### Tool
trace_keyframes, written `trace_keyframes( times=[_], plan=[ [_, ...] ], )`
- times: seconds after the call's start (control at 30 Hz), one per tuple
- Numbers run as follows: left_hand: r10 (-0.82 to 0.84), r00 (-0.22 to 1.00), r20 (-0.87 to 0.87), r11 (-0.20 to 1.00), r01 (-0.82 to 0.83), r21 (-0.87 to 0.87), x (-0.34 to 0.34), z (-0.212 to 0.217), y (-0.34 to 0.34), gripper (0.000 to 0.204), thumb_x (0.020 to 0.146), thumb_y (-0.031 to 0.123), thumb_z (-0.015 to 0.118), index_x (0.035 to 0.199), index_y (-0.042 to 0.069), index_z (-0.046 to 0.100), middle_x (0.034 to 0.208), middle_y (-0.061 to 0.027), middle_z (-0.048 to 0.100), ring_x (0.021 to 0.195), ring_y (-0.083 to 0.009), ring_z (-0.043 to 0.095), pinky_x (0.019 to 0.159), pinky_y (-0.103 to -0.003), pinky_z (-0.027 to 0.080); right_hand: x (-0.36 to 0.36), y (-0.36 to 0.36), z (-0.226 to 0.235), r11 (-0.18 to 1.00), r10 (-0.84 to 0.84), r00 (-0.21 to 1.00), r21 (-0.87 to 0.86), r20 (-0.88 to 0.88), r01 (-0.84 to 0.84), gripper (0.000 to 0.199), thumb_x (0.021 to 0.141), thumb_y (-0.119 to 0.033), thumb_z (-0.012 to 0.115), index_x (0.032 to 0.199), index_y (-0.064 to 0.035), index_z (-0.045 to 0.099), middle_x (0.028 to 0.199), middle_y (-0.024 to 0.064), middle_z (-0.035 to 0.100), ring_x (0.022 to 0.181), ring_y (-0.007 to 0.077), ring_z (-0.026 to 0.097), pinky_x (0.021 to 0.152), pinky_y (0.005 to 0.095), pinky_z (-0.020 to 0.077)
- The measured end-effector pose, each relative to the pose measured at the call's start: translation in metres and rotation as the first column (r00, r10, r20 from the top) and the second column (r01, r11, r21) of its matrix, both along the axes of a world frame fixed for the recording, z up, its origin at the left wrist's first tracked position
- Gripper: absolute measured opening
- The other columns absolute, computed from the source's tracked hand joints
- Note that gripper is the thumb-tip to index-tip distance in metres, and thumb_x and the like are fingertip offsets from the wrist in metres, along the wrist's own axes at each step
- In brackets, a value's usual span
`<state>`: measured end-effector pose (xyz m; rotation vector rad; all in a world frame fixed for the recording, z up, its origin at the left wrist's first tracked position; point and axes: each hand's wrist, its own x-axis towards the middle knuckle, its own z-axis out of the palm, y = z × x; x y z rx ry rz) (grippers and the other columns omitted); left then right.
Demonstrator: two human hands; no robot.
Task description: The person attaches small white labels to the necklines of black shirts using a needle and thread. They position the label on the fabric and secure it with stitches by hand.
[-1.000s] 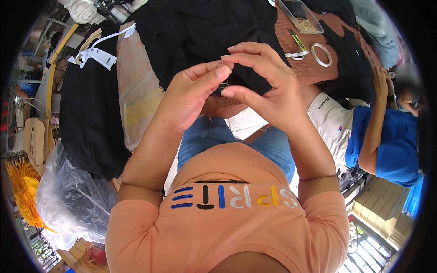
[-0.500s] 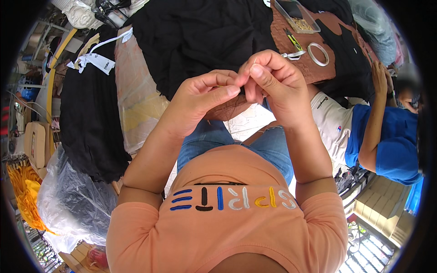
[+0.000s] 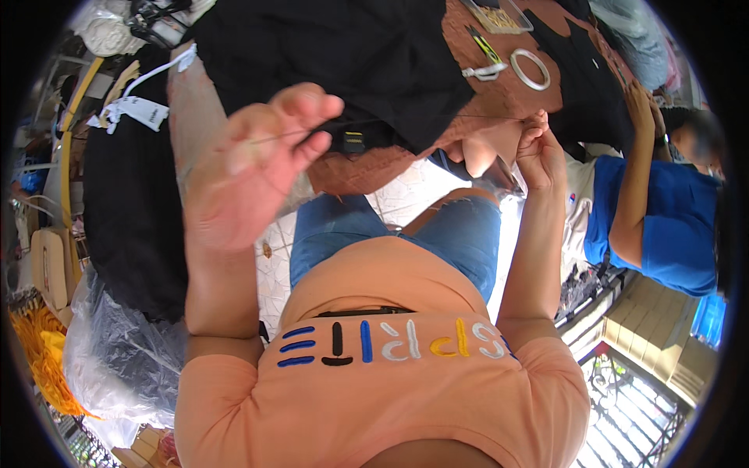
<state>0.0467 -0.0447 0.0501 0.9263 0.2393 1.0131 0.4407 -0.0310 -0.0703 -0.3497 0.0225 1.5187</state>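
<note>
Spanning above rumpled black fabric [image 3: 335,58], 1 thin dark thread [image 3: 484,117] runs from pinching right hand [image 3: 540,152] to blurred left hand [image 3: 257,168], grip there unclear; even tension should avoid snags.

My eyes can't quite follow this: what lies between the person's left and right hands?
In the head view, a thin dark thread spans the gap from left hand to right hand, with black cloth and brown covering behind it.
</note>
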Motion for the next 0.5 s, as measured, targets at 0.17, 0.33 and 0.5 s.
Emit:
trace_keyframes(
  times=[0.17, 0.33, 0.5],
  plan=[
    [0.06, 0.994, -0.088, 0.996, -0.054, 0.068, -0.002, -0.007, 0.003, 0.015, 0.085, 0.026, 0.057, 0.082, 0.011, 0.056, 0.125, -0.011, 0.047, 0.126, -0.0252, 0.04, 0.1, -0.034, 0.029, 0.032, -0.019, -0.033, 0.978, -0.137, 0.979, -0.137, 0.151, 0.158, 0.01, 0.093, -0.003, 0.05, 0.099, 0.003, 0.055, 0.085, 0.0094, 0.06, 0.075, 0.0156, 0.063, 0.068, 0.0231, 0.0577],
    [0.173, 0.746, -0.643, 0.797, 0.278, 0.537, 0.017, -0.015, -0.001, 0.01, 0.077, 0.019, 0.071, 0.084, 0.014, 0.066, 0.117, -0.0084, 0.056, 0.121, -0.0296, 0.044, 0.102, -0.042, 0.03, 0.013, -0.015, -0.02, 0.872, -0.19, 0.794, -0.273, 0.577, 0.407, 0.015, 0.091, 0.0, 0.053, 0.104, 0.0051, 0.055, 0.091, 0.01, 0.062, 0.081, 0.0185, 0.065, 0.076, 0.0251, 0.0571],
    [0.74, 0.296, -0.604, 0.578, 0.177, 0.796, 0.029, -0.056, -0.001, 0.024, 0.074, 0.009, 0.07, 0.098, 0.007, 0.067, 0.117, -0.0078, 0.058, 0.113, -0.027, 0.05, 0.096, -0.037, 0.037, -0.002, -0.01, -0.015, 0.926, -0.083, 0.301, -0.038, 0.95, 0.375, 0.017, 0.087, -0.005, 0.062, 0.102, 0.0035, 0.062, 0.087, 0.0067, 0.065, 0.079, 0.0131, 0.064, 0.074, 0.0209, 0.0524]
  ],
)
